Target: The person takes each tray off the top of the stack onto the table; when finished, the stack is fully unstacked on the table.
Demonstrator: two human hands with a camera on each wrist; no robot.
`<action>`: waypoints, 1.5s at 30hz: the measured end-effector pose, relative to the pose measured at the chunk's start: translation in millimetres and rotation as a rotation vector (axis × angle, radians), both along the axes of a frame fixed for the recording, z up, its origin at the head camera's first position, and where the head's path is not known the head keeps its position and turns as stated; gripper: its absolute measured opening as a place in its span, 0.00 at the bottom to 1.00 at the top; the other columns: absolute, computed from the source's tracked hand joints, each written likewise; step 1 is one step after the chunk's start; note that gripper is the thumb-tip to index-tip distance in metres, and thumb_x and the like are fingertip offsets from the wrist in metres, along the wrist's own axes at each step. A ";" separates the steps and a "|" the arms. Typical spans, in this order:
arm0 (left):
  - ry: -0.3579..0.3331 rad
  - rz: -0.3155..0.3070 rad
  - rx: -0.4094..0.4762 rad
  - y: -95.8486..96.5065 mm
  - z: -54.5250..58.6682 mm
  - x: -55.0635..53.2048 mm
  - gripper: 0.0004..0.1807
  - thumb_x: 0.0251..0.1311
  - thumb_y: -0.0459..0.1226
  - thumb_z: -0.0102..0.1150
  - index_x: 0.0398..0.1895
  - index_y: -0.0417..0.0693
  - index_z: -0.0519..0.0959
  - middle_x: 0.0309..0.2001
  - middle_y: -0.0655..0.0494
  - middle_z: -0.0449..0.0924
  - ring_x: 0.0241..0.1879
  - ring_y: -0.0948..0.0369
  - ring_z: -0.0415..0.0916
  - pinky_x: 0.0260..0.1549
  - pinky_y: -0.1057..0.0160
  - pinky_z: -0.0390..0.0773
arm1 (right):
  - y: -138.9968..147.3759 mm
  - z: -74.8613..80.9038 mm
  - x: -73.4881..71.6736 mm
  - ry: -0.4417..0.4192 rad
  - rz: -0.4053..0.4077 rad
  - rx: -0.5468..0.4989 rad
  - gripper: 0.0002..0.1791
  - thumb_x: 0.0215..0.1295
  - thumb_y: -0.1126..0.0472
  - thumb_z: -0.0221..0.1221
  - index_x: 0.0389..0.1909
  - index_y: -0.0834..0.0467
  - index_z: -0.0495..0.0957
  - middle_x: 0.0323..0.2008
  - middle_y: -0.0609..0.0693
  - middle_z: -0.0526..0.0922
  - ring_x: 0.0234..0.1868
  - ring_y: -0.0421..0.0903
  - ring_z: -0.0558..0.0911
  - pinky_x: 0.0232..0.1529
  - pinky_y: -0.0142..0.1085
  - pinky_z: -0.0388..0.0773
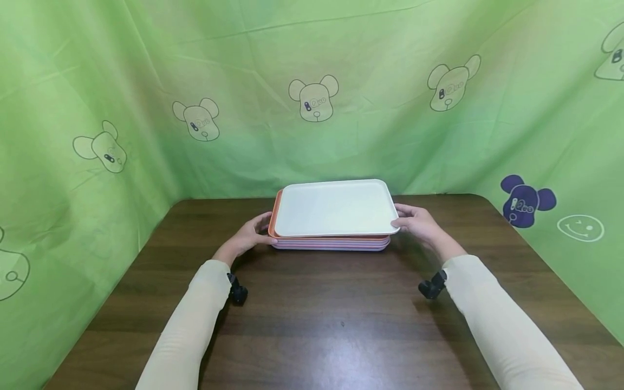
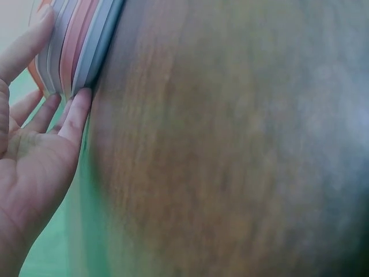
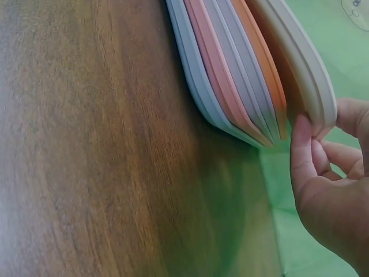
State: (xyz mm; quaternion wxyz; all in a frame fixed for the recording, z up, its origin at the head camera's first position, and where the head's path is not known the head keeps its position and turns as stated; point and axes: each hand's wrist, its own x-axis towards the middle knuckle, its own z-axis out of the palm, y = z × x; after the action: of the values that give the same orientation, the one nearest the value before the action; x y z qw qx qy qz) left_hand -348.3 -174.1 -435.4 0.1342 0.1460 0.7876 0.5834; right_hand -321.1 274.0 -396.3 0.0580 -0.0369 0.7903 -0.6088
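Observation:
A white tray (image 1: 336, 208) lies tilted over a stack of trays, its right end raised off the orange tray (image 1: 274, 219) below. At its right front corner my right hand (image 1: 418, 221) pinches it, thumb above and fingers under the rim. In the right wrist view a gap shows between the white tray (image 3: 305, 63) and the orange one. My left hand (image 1: 252, 234) touches the stack's left front corner, with fingertips along the side and the thumb at the front. Under the orange tray come grey-lavender trays (image 3: 236, 63), a pink tray (image 3: 213, 69) and a light blue tray (image 3: 193, 75).
The stack sits near the back of a dark wooden table (image 1: 331, 314). A green curtain (image 1: 253, 146) with bear-head drawings hangs behind the table and along its sides. A small black device is strapped to each wrist.

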 end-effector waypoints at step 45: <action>0.001 -0.004 0.029 2.4 -2.4 -3.5 0.48 0.53 0.28 0.69 0.75 0.44 0.54 0.72 0.46 0.56 0.70 0.49 0.55 0.66 0.50 0.57 | 37.9 -1.2 25.6 -0.099 -0.277 -0.395 0.30 0.62 0.78 0.58 0.66 0.71 0.64 0.26 0.42 0.84 0.27 0.38 0.84 0.31 0.31 0.82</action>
State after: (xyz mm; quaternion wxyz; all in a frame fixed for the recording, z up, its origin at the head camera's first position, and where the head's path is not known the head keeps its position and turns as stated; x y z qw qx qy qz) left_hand -351.7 -171.7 -437.9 0.1329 0.1500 0.7788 0.5944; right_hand -295.5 311.9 -397.4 0.0040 0.0912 0.6497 -0.7547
